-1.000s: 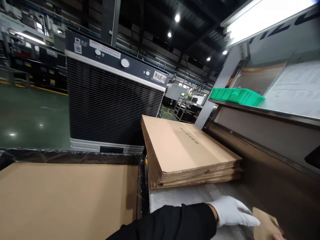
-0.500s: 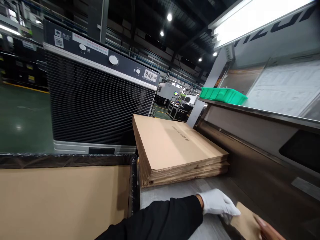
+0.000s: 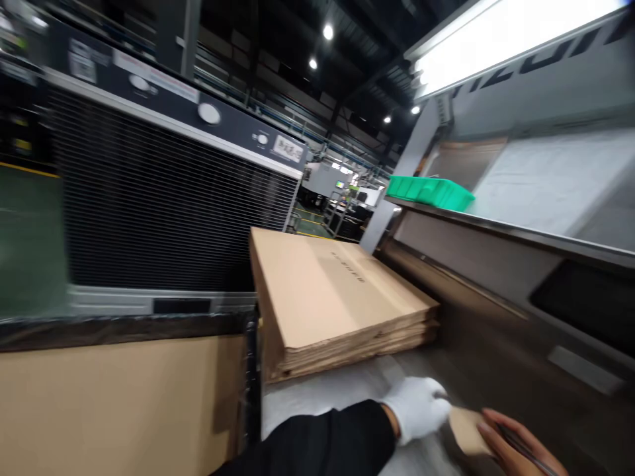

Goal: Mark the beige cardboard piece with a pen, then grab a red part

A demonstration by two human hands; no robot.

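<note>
My left hand (image 3: 417, 408), in a white glove, is closed with fingers curled beside the edge of a small tan card (image 3: 467, 430). A dark spot shows between its thumb and finger; I cannot make out what it is. My right hand (image 3: 516, 444), bare, pinches the card's right side. A thin dark stick-like tool (image 3: 520, 448) lies along that hand, its kind blurred. Both hands are low over a metal worktop (image 3: 317, 396), in front of a stack of flat cardboard sheets (image 3: 337, 291).
At left, a big tan cardboard surface (image 3: 109, 403) lies inside a black plastic-lined rim. Behind it stands an air cooler (image 3: 169, 192). A green tray (image 3: 429, 192) sits on the shelf (image 3: 516, 228) at right, beneath a bright lamp (image 3: 496, 39).
The whole scene has shifted left in view. My left hand's fingers have curled in at the card's edge, and more of my right hand and the dark stick now show.
</note>
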